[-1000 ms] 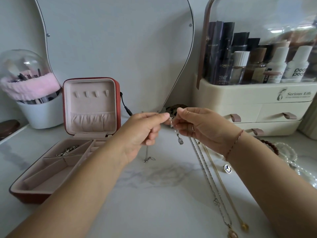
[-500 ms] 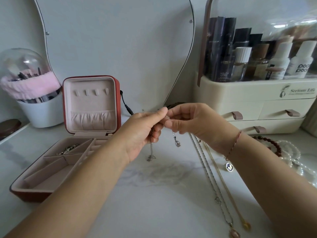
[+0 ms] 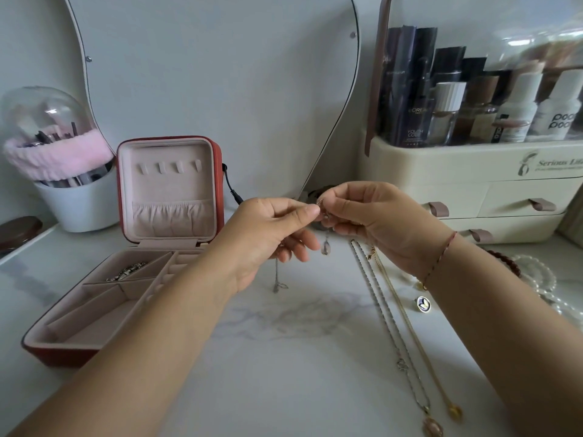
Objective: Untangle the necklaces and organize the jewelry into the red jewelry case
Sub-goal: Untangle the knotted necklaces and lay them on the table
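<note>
My left hand [image 3: 268,238] and my right hand [image 3: 372,222] meet above the marble top, both pinching a thin silver chain [image 3: 277,279]. One end of it dangles below my left hand, and a small pendant [image 3: 325,247] hangs below my right fingers. The red jewelry case [image 3: 126,272] stands open at the left, a silver piece [image 3: 126,272] lying in a back compartment. A silver necklace [image 3: 391,329] and a gold necklace [image 3: 413,335] lie stretched out on the right.
A small round pin [image 3: 422,303], dark beads [image 3: 504,263] and a pearl strand [image 3: 542,279] lie by my right forearm. Behind stand a mirror [image 3: 220,74], a cream cosmetics organizer [image 3: 473,171] and a white brush holder [image 3: 72,203] with a pink band.
Both hands have risen slightly and stayed together on the chain. The pendant under my right fingers now hangs a little higher; the fingers shifted their pinch.
</note>
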